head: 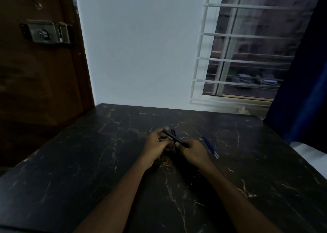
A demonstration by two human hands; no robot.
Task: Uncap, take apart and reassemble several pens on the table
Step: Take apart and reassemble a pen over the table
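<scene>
Both hands meet over the middle of the dark marble table [247, 162]. My right hand [193, 152] grips the near end of a dark pen barrel [174, 138], which slants up and to the left. My left hand [157, 143] is closed at the barrel's far end; what its fingers pinch is too dark to tell. A second dark pen [173, 132] lies on the table just behind the hands, partly hidden. To the right lies a thin blue refill [209, 146], loose on the table.
A white wall stands behind the table's far edge. A brown door [39, 70] with a metal latch is at the left. A barred window [244, 56] and a dark blue curtain [304, 73] are at the right.
</scene>
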